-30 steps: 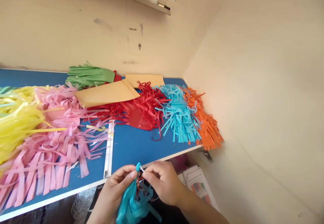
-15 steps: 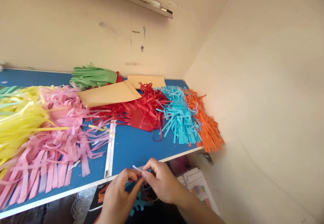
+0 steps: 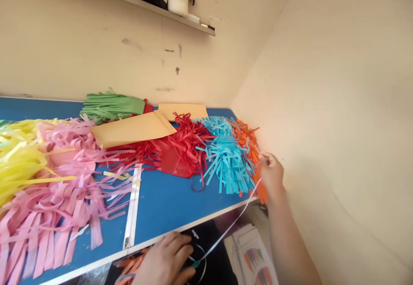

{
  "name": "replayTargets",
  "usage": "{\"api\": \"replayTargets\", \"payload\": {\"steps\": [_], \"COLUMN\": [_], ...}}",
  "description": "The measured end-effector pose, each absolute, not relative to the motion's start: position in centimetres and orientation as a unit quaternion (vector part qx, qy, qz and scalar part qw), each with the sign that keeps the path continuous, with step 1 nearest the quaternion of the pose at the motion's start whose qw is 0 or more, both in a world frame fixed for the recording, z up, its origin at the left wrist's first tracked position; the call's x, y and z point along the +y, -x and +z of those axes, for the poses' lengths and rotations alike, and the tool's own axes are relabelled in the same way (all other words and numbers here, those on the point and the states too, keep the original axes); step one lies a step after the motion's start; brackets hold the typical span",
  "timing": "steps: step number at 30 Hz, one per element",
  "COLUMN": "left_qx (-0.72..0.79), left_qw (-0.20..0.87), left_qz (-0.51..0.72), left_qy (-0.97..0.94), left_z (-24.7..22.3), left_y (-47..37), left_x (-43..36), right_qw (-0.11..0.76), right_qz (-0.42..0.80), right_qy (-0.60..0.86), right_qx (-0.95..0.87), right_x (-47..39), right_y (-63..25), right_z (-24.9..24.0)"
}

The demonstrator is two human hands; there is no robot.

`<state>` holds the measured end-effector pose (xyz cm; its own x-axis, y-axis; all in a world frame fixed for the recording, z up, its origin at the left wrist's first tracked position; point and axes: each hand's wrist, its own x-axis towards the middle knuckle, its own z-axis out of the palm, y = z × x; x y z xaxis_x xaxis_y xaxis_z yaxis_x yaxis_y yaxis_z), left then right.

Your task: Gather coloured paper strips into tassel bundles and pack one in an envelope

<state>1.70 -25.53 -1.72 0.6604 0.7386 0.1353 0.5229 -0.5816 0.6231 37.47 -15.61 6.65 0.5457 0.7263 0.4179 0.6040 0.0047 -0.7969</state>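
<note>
A thin white ribbon [image 3: 226, 232] runs up from beside my left hand to my right hand. My right hand [image 3: 272, 173] is raised at the table's right end, its fingers closed on the ribbon, in front of the orange fringed paper [image 3: 243, 132]. Low down, over a dark surface, my left hand [image 3: 169, 257] has its fingers loosely stretched and its thumb apart. Just right of its fingertips are a loop of the ribbon and a small teal piece [image 3: 195, 264]. Orange strips [image 3: 130, 265] lie left of this hand, partly hidden by it.
Along the blue table [image 3: 167, 203] lie yellow [image 3: 19, 160], pink [image 3: 64, 182], red [image 3: 176, 160], light blue [image 3: 230, 164] and green [image 3: 112, 105] fringed paper. A tan envelope [image 3: 135, 128] overlaps the red. Printed sheets [image 3: 251, 255] sit below the table edge; a shelf [image 3: 142, 2] hangs above.
My hands were together, pinching the ribbon. The right hand has moved up and right, drawing the ribbon out; the left has loosened and moved slightly down. The view has tilted slightly up.
</note>
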Motion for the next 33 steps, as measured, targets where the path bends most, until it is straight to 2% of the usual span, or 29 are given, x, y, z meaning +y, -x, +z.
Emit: {"api": "replayTargets", "payload": {"steps": [2, 7, 10, 12, 19, 25, 30, 33], "left_qx": [0.379, 0.422, 0.429, 0.429, 0.485, 0.474, 0.499, 0.547], "left_qw": [0.201, 0.170, 0.173, 0.180, 0.185, 0.181, 0.140, 0.078], "left_qz": [0.209, 0.189, 0.149, 0.126, 0.104, 0.068, 0.048, 0.024], "left_qy": [-0.879, -0.870, -0.874, -0.876, -0.848, -0.859, -0.854, -0.833], "left_z": [-0.1, 0.5, -0.2, -0.5, 0.1, 1.8, 3.7, 4.9], "left_y": [-1.0, 0.5, 0.5, 0.3, -0.9, -2.7, 2.4, 6.8], "left_x": [-21.1, -8.6, -4.9, -4.3, -4.7, -4.8, -4.4, -4.2], "right_qw": [0.479, 0.314, 0.171, 0.126, 0.127, 0.125, 0.098, 0.095], "right_qz": [0.035, 0.109, 0.141, 0.144, 0.147, 0.132, 0.112, 0.126], "right_qy": [0.681, 0.520, 0.432, 0.426, 0.429, 0.406, 0.376, 0.377], "right_qx": [-0.552, -0.787, -0.874, -0.884, -0.882, -0.896, -0.915, -0.913], "right_x": [-15.0, -12.7, -10.4, -9.2, -8.3, -8.0, -7.4, -6.8], "right_y": [-34.3, -23.5, -20.7, -20.5, -21.3, -21.4, -22.1, -22.5], "right_z": [5.4, 1.8, 0.9, 0.7, 0.4, -0.1, -0.3, -0.3]}}
